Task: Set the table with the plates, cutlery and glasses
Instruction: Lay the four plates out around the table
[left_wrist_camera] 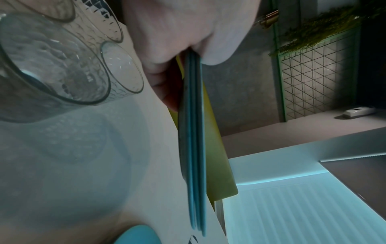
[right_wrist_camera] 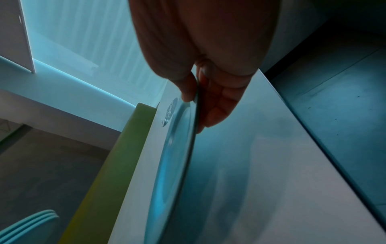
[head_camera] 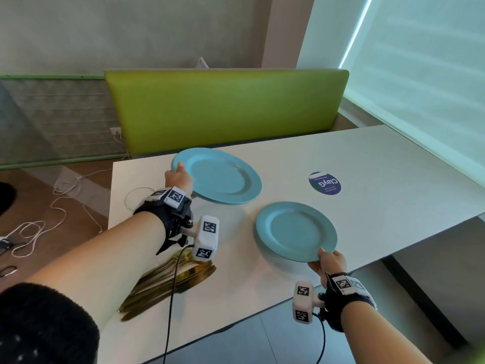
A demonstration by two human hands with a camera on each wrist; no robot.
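Observation:
My left hand grips the near-left rim of a stack of three light-blue plates, held a little above the white table. In the left wrist view the stack of plates shows edge-on, pinched between thumb and fingers. My right hand pinches the near rim of a single blue plate, which hangs just over the table near its front edge. Its thumb lies on top of the single plate and the fingers lie under it. Gold cutlery lies piled under my left forearm. Clear glasses stand beside my left hand.
A round blue sticker sits on the table beyond the single plate. A green bench back runs along the table's far side. White cables lie on the floor at the left. A bright window blind fills the right.

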